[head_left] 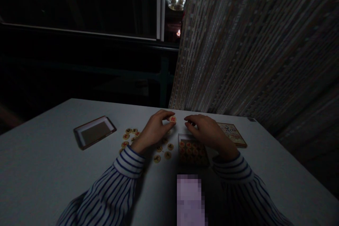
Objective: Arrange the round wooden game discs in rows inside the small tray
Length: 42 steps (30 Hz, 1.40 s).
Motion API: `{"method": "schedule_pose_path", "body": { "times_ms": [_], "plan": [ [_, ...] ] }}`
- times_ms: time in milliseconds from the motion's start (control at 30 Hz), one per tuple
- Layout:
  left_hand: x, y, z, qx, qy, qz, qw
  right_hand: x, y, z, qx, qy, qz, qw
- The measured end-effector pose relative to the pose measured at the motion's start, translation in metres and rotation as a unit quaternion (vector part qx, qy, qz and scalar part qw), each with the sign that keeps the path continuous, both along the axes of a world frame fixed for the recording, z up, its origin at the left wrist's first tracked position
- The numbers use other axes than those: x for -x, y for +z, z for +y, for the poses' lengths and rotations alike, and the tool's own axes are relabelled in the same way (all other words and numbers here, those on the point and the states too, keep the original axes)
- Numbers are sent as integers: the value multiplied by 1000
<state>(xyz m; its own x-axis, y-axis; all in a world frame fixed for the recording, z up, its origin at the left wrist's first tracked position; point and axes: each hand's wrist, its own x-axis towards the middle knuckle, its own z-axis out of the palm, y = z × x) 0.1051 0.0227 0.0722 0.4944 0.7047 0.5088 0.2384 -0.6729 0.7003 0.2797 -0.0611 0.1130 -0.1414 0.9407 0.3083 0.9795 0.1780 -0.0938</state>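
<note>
Between the thumb and fingers of my left hand (156, 126) is a round Chinese chess piece (172, 119) with a red character, held above the table. My right hand (205, 129) hovers over the back right of an open box (185, 137), its thumb and forefinger a little apart with nothing visible between them. Rows of chess pieces (194, 151) lie in that box. More loose pieces (157, 159) are scattered on the table under and beside my left hand, some hidden by the wrist.
A shallow tray-like lid (96, 133) lies on the white table (39, 169) at left. At right, partly behind my right hand, is a flat printed case (234, 136). A pixelated pale purple patch (189, 201) covers the near middle. Behind hangs a string curtain (225, 49).
</note>
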Motion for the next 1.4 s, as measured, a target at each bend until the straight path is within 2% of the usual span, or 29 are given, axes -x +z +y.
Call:
{"method": "schedule_pose_path", "body": {
  "times_ms": [233, 533, 667, 967, 1400],
  "plan": [
    [-9, -1, -5, 114, -17, -20, 993, -2, -1, -1, -2, 3, 9, 1000],
    [-13, -2, -7, 257, -68, -77, 961, -3, 0, -3, -5, 2, 1, 1000],
    [-14, -5, -8, 269, -84, -71, 957, -5, -1, -3, -9, 2, 5, 1000],
    [-18, -4, -15, 297, -75, -68, 950, -7, -3, -2, -9, 9, 16, 1000],
    [-20, -9, -14, 289, -67, -29, 954, -7, -4, -2, 10, 18, 7, 1000]
  ]
}}
